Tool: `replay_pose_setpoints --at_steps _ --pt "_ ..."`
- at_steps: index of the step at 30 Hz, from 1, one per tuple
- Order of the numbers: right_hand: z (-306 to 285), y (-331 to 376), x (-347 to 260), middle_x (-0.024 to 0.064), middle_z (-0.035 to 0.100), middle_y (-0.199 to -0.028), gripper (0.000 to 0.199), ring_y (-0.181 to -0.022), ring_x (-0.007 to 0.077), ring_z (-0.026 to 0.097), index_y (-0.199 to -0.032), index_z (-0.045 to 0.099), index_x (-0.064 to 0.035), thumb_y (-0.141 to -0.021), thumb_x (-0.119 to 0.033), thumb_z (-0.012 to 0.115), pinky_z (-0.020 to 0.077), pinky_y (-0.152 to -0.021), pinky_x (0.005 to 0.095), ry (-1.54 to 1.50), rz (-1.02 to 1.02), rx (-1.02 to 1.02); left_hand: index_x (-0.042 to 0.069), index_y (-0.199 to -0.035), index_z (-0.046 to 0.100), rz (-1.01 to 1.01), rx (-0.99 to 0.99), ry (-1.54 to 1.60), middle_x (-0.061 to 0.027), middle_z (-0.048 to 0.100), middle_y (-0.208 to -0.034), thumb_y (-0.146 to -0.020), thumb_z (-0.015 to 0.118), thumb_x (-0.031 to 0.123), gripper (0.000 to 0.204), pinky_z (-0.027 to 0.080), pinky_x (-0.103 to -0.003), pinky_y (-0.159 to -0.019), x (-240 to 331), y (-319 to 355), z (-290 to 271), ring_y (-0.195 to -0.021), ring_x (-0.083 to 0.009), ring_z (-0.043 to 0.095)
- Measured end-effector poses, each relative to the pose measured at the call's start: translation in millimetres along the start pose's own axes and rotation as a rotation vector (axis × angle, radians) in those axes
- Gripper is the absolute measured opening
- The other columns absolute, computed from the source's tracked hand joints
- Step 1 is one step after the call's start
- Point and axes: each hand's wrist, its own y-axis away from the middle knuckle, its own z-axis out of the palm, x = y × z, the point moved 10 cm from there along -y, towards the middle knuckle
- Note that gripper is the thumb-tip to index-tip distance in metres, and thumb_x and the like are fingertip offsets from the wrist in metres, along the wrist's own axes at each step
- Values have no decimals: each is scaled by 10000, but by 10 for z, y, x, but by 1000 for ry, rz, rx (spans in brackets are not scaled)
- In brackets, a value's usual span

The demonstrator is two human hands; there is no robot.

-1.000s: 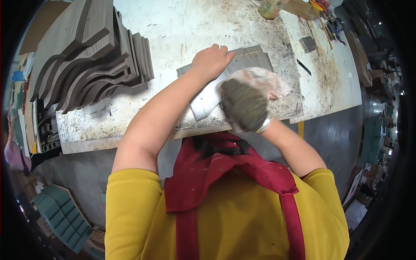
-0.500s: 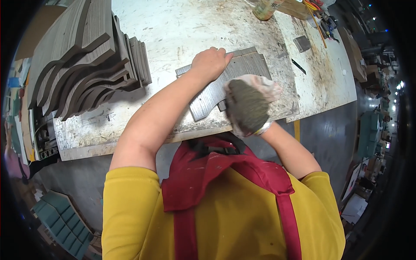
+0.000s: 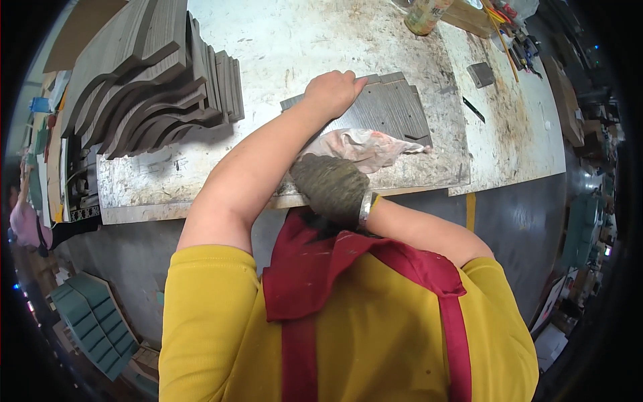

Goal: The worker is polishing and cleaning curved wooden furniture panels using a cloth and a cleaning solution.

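A grey wood-grain board (image 3: 395,110) with a cut, stepped outline lies flat on the worktable, and small dark holes show in its face. My bare left hand (image 3: 333,94) is closed over the board's far side, its fingertips mostly hidden behind the knuckles. In a dark, dirty work glove, my right hand (image 3: 331,187) is at the table's front edge, closed on a whitish, pink-stained rag (image 3: 365,146). The rag is spread over the near part of the board and covers it there. The right fingers are partly hidden by the rag and my left forearm.
Several curved wood-grain pieces (image 3: 144,74) stand stacked at the left of the stained white worktable (image 3: 268,40). Toward the right lie a small grey block (image 3: 480,74) and a thin black strip (image 3: 473,110). A bottle (image 3: 423,17) stands at the back. Another person (image 3: 30,221) is at far left.
My right hand has swept left and toward me across the board, drawing the rag along. My left hand keeps its place on the board. The whole view has shifted slightly.
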Motion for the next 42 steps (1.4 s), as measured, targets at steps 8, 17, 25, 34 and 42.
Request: replay_pose_setpoints --at_steps 8,17,25,34,42 --pt "12 267 307 157 625 -950 193 -901 319 639 -1000 576 -24 -847 -141 569 518 -782 423 132 195 -33 12 -1031 649 -26 -9 -31 -206 710 -884 -1044 346 482 559 559 -469 -753 -32 -21 27 -869 -380 689" --pt "-35 440 266 148 632 -960 192 -896 318 620 -1030 626 -44 -888 -167 585 493 -802 417 105 112 208 -2 -1058 638 -123 -19 -4 -205 713 -909 -1045 335 485 574 554 -473 -772 -104 -37 34 -893 -380 687" --pt "-165 421 269 130 602 -905 146 -855 325 615 -1003 598 -59 -889 -143 563 498 -762 436 120 119 184 -13 -1026 628 -140 6 40 -247 696 -908 -1040 334 486 579 520 -510 -796 -122 -57 10 -890 -428 656" --pt "-487 1064 634 180 604 -1235 354 -1072 327 618 -1182 631 -20 -924 -260 642 494 -965 430 -221 657 -39 -16 -1001 647 -98 26 -24 -247 699 -913 -1035 342 496 597 523 -510 -795 -130 -116 -8 -894 -422 660" --pt "-916 1007 875 182 619 -1123 271 -1001 351 615 -1102 642 -21 -896 -198 636 514 -840 433 76 320 221 18 -926 697 -67 219 -42 -180 720 -895 -1015 420 495 558 554 -465 -741 145 -505 -40 -880 -350 694"
